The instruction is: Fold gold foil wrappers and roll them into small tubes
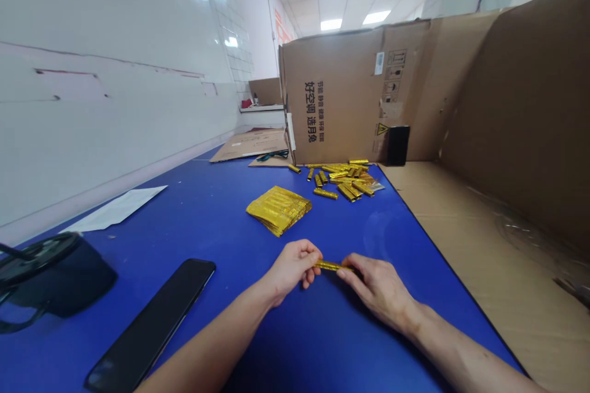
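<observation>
A narrow gold foil strip (329,266) is stretched between my two hands, just above the blue table. My left hand (295,267) pinches its left end between thumb and fingers. The right end is gripped by my right hand (375,285), thumb in front and fingers behind. Beyond my left hand lies a flat stack of gold foil sheets (278,209). Farther back, against the cardboard, several small gold foil rolls (348,178) lie in a loose pile.
A black phone (154,322) and a dark cup (69,273) stand at the left of the blue table (221,215), with white paper (117,207) behind them. A large cardboard box (350,98) walls off the back and right. Flat cardboard (251,143) lies at the far left.
</observation>
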Tool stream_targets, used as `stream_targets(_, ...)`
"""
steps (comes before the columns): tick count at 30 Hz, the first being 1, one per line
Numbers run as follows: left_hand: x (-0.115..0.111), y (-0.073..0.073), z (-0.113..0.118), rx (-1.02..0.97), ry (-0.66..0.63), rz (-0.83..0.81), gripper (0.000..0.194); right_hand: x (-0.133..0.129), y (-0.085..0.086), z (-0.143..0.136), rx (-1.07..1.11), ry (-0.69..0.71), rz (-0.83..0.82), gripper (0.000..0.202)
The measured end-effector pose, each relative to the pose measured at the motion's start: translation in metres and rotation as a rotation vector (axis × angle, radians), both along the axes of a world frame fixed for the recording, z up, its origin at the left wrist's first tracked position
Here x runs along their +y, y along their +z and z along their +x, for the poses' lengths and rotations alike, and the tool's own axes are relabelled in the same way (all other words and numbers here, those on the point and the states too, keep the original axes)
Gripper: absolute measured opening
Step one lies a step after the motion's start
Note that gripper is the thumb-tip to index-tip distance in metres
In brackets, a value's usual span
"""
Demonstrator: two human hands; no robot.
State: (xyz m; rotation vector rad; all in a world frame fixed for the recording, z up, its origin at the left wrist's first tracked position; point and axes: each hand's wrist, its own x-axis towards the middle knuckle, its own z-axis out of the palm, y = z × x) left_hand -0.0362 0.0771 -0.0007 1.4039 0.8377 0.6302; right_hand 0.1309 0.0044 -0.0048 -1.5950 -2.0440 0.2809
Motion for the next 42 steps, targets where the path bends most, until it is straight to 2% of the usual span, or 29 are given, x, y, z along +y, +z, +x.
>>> stream_targets(6, -0.007, -0.006, 0.005, 0.012, -0.045, 0.171, 0.019, -0.001, 0.002, -0.004, 0.139, 0.023, -0.082, 0.033)
stream_targets(9, -0.01, -0.007, 0.007, 0.067, -0.082, 0.182, 0.019, 0.0, -0.001, -0.006, 0.166, 0.007, -0.074, 0.034)
stream_targets(12, -0.013, -0.007, 0.007, 0.159, -0.109, 0.204, 0.015, 0.0, -0.002, -0.006, 0.164, 0.008, -0.083, 0.033)
stream_targets(19, -0.017, -0.002, 0.004, 0.231, -0.122, 0.407, 0.012, -0.003, 0.003, -0.006, 0.129, 0.1, -0.116, 0.038)
stream_targets(25, -0.004, 0.008, -0.002, 0.226, -0.082, 0.337, 0.011, -0.001, 0.007, -0.003, 0.201, 0.101, -0.161, 0.035)
stream_targets(32, -0.003, 0.006, -0.001, 0.193, -0.092, 0.268, 0.011, -0.001, 0.007, -0.003, 0.215, 0.09, -0.135, 0.034)
stream_targets(35, -0.004, 0.005, -0.001, 0.182, -0.094, 0.232, 0.013, -0.001, 0.006, -0.004, 0.273, 0.075, -0.189, 0.035)
stream_targets(37, -0.003, 0.005, -0.002, 0.155, -0.095, 0.179, 0.015, 0.0, 0.005, -0.004, 0.333, 0.065, -0.206, 0.033)
stream_targets(42, 0.001, 0.005, -0.003, 0.032, -0.074, -0.006, 0.021, 0.001, 0.001, -0.002, 0.408, 0.03, -0.116, 0.021)
